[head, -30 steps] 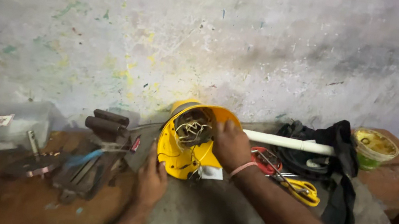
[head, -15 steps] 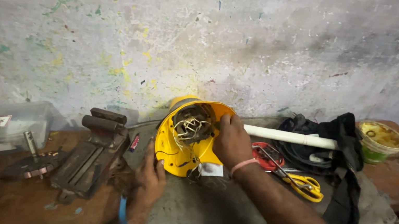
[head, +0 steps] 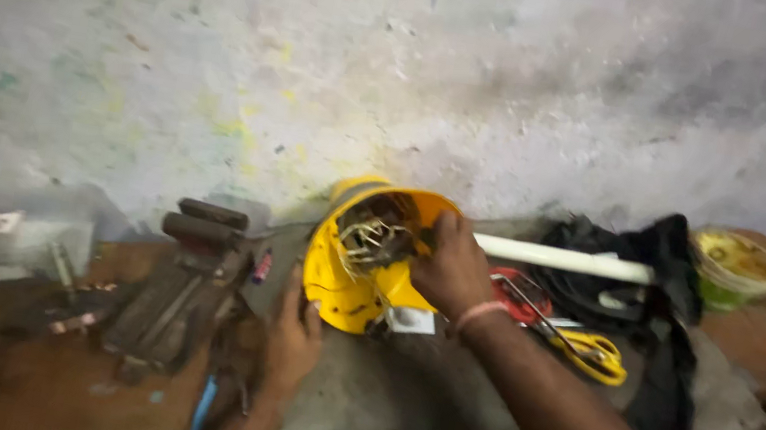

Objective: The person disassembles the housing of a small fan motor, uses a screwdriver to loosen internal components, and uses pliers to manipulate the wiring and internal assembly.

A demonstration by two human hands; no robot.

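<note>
Hands on yellow motor housing (head: 342,285) propped on grey bench (head: 393,419): left hand (head: 291,343) bracing lower edge, grip unclear; right hand (head: 451,268) closed over rim beside exposed windings (head: 375,236), steadying.

Stained, mottled grey wall (head: 407,57) behind a worn brown wooden bench (head: 73,391), dim light

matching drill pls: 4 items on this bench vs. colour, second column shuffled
1. housing
2. pipe
3. tub
4. cloth

A. black
B. yellow
C. green
D. white

Pairs: 1-B, 2-D, 3-C, 4-A
</note>
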